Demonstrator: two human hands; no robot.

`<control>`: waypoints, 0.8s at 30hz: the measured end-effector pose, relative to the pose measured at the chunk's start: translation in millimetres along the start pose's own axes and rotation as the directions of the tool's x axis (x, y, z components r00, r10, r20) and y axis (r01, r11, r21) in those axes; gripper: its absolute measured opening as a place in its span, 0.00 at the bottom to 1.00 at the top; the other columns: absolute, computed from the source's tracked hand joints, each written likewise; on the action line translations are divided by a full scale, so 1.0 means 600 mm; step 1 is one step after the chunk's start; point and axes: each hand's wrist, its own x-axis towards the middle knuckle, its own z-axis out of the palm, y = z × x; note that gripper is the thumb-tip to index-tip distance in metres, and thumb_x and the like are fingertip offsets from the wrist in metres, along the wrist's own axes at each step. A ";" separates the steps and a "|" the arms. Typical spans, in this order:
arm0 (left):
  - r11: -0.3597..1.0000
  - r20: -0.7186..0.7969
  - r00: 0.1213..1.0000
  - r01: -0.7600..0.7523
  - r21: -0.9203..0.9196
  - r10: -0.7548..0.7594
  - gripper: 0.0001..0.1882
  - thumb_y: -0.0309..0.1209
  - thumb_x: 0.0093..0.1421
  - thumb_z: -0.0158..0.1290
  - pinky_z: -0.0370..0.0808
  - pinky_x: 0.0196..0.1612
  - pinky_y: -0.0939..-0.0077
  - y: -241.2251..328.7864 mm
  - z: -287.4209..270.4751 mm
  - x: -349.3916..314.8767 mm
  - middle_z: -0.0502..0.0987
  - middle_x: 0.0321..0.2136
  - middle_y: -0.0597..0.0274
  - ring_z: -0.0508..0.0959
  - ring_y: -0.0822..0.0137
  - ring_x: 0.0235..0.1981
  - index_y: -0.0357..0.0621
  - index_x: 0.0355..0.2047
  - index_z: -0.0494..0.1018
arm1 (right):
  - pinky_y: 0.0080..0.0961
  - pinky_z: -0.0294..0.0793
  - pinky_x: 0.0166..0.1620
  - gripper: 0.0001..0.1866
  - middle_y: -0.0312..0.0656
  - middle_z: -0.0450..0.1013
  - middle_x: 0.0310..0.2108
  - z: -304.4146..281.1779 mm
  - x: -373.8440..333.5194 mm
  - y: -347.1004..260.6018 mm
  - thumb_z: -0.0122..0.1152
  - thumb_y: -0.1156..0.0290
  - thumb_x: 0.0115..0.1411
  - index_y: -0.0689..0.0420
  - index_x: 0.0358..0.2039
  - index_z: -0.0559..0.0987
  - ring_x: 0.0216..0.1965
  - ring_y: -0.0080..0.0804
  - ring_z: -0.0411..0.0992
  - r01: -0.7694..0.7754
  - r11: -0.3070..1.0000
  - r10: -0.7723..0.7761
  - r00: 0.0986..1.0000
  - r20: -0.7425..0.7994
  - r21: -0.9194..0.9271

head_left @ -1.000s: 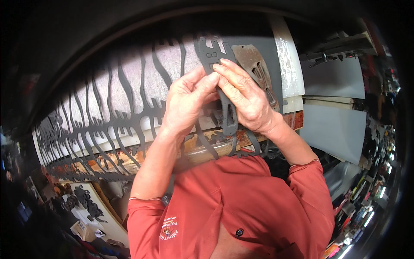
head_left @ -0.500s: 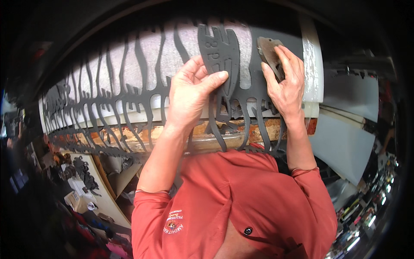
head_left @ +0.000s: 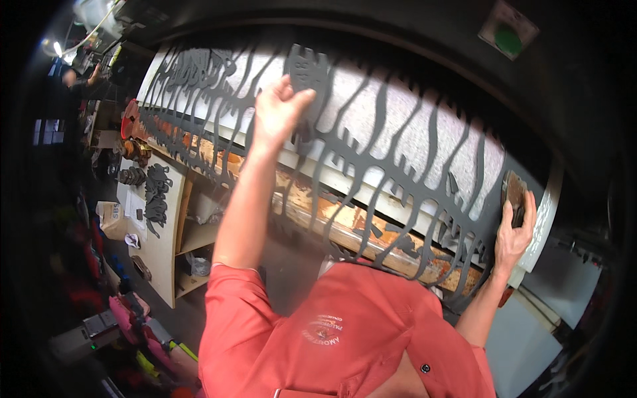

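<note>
My left hand [head_left: 277, 116] pinches a dark grey cut-out sole [head_left: 307, 71] between thumb and fingers, held up over the left part of the bench. Its toothed end points away from me, and the near end is blurred. My right hand [head_left: 513, 235] grips a worn brown cutting die [head_left: 514, 189] at the right end of a dark grey sheet, thumb on one side and fingers on the other. The sheet [head_left: 398, 174] is a web of thin strips around sole-shaped gaps, lying over a pale board [head_left: 405, 99] and hanging past its front edge.
Several dark cut pieces [head_left: 196, 66] lie heaped at the sheet's far left. More are piled on a side table [head_left: 174, 182] at left. The bench has a worn wooden front edge [head_left: 332, 213]. A green button [head_left: 508, 40] is at upper right. Another person [head_left: 70, 79] stands far left.
My left hand has carried the sole leftward, well away from my right hand. My right hand still holds the die at the sheet's right end. The view has turned, showing more of the left side.
</note>
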 end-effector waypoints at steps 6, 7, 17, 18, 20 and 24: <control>0.945 -0.172 0.985 0.061 0.321 -0.005 0.24 0.27 0.65 0.65 0.83 0.50 0.75 -0.048 -0.242 0.247 0.87 0.46 0.53 0.86 0.69 0.45 0.32 0.60 0.77 | 0.42 0.65 0.71 0.30 0.57 0.71 0.66 0.008 0.005 -0.011 0.70 0.65 0.68 0.65 0.66 0.74 0.68 0.51 0.69 -0.108 0.991 0.111 0.993 0.029 -0.080; 0.832 -0.246 0.958 0.015 0.554 0.146 0.29 0.34 0.63 0.66 0.82 0.54 0.69 -0.057 -0.266 0.275 0.86 0.48 0.49 0.86 0.61 0.48 0.34 0.62 0.77 | 0.42 0.66 0.71 0.32 0.57 0.71 0.66 0.010 0.005 -0.012 0.71 0.64 0.68 0.66 0.67 0.74 0.68 0.51 0.69 -0.137 0.984 0.138 0.990 0.008 -0.111; 0.812 0.016 0.934 -0.317 0.491 0.356 0.25 0.37 0.73 0.59 0.74 0.64 0.70 -0.073 -0.089 0.208 0.81 0.60 0.52 0.80 0.64 0.60 0.38 0.66 0.76 | 0.42 0.74 0.63 0.42 0.57 0.74 0.60 -0.055 0.054 -0.035 0.81 0.66 0.54 0.67 0.66 0.74 0.61 0.53 0.73 0.112 0.986 -0.086 0.977 0.196 -0.127; 0.881 0.037 0.964 -0.257 0.396 0.265 0.23 0.36 0.74 0.58 0.74 0.63 0.72 -0.063 -0.048 0.174 0.82 0.60 0.54 0.80 0.66 0.60 0.38 0.66 0.76 | 0.42 0.75 0.63 0.42 0.57 0.74 0.60 -0.076 0.066 -0.049 0.81 0.68 0.53 0.67 0.67 0.73 0.61 0.54 0.73 0.256 0.958 -0.220 0.947 0.235 -0.133; 0.880 0.215 0.928 -0.361 0.308 0.305 0.21 0.34 0.74 0.58 0.72 0.67 0.69 -0.036 0.030 0.115 0.82 0.60 0.55 0.80 0.64 0.61 0.41 0.64 0.78 | 0.42 0.77 0.63 0.40 0.52 0.74 0.59 -0.124 0.101 -0.072 0.74 0.79 0.51 0.65 0.66 0.74 0.60 0.51 0.74 0.539 0.840 -0.486 0.800 0.351 -0.068; 0.833 0.440 0.819 -0.501 0.233 0.369 0.20 0.31 0.71 0.60 0.70 0.70 0.63 0.017 0.173 0.020 0.81 0.61 0.51 0.78 0.59 0.64 0.45 0.62 0.80 | 0.50 0.64 0.75 0.30 0.43 0.76 0.64 -0.165 0.138 -0.068 0.61 0.76 0.62 0.56 0.66 0.77 0.68 0.47 0.70 0.841 0.538 -0.628 0.441 0.641 -0.051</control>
